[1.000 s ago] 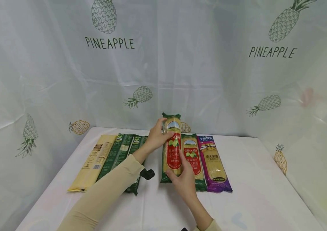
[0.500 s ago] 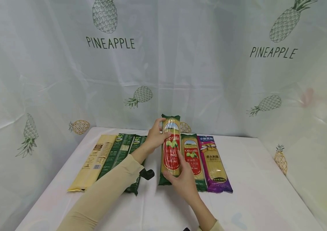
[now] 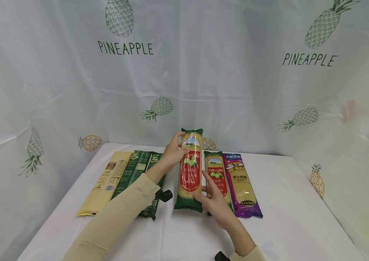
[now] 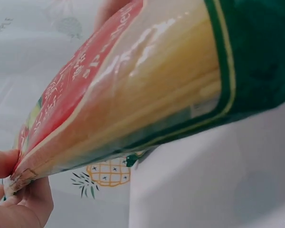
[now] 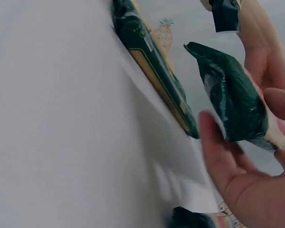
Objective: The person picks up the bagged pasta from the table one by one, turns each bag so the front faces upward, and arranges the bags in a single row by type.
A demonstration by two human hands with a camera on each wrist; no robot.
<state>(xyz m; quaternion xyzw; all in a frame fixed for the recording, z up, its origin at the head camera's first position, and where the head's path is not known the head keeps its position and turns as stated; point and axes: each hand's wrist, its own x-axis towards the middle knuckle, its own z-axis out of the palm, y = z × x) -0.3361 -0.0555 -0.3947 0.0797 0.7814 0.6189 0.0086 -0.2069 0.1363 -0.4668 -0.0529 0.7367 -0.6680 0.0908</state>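
Note:
A spaghetti pack (image 3: 191, 170) with a red oval Olivoilà label and green ends is held tilted above the white table. My left hand (image 3: 173, 154) grips its upper left side, thumb on the front; in the left wrist view thumb and fingers pinch the pack's (image 4: 147, 90) far end. At the lower right edge is my right hand (image 3: 218, 204), fingers spread. The right wrist view has its thumb and fingers (image 5: 218, 152) loosely about the pack's green end (image 5: 232, 95); firm contact cannot be made out.
Right of the held pack lie a matching Olivoilà pack (image 3: 217, 174) and a purple noodle pack (image 3: 243, 185). On the left are a yellow pack (image 3: 106, 185) and two dark green packs (image 3: 135, 170), partly behind the left arm. A pineapple-print curtain (image 3: 223, 90) surrounds the table (image 3: 288, 217).
The held pack has shifted slightly left, its lower end swinging left and toward me. My right hand has moved right and its fingers have come away from the pack's front; the left keeps its grip.

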